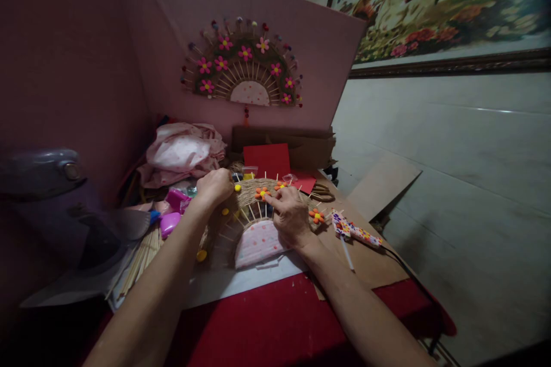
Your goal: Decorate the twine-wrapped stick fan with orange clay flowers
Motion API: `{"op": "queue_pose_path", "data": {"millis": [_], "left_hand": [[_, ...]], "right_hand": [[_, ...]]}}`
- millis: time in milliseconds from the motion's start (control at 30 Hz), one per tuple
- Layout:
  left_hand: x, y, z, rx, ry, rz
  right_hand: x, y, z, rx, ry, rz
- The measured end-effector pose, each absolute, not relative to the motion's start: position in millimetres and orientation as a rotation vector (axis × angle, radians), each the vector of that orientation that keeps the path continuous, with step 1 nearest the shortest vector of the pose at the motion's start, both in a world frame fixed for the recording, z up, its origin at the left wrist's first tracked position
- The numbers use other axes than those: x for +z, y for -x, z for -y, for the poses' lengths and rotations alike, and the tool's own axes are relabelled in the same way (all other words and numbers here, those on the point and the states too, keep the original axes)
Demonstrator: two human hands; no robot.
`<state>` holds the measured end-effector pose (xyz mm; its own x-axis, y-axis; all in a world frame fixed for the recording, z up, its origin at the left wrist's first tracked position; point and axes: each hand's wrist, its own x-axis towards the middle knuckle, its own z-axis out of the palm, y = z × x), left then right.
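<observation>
A half-round fan (pixel 249 189), with twine wound round its rim and thin sticks as spokes, lies on the table in front of me. Its inner half-circle is covered in spotted pale cloth (pixel 260 239). Orange flowers with yellow centres, such as the one on the right (pixel 317 216), and yellow dots (pixel 202 255) sit along the twine. My left hand (pixel 215 186) is closed at the fan's upper left edge; what its fingers hold is hidden. My right hand (pixel 291 215) is closed too, its bent fingertips at an orange flower (pixel 262 193) near the top.
A flower-patterned glue gun (pixel 357 230) with a cord lies right. Loose sticks (pixel 140 264), a purple object (pixel 170 223) and bundled cloth (pixel 185 149) are left. Red card (pixel 267 159) and cardboard (pixel 297 146) stand behind. A finished-looking fan (pixel 245 66) hangs on the pink panel.
</observation>
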<state>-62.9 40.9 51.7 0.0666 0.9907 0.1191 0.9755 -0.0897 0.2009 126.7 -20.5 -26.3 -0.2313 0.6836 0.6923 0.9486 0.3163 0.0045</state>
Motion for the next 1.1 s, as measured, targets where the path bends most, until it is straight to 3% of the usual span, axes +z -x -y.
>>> {"op": "queue_pose_path", "data": {"millis": [800, 867, 967, 1100], "left_hand": [[53, 64, -41, 0.386, -2.218, -2.087], [56, 66, -41, 0.494, -2.19, -2.125], [62, 67, -41, 0.947, -2.006, -2.037], [75, 61, -33, 1.336, -1.511, -1.287]], "right_hand": [[-27, -130, 15, -0.466, 1.504, 1.824], [-26, -133, 14, -0.472, 1.473, 1.764], [-24, -135, 14, -0.497, 1.382, 1.689], [-22, -135, 21, -0.518, 1.244, 1.581]]}}
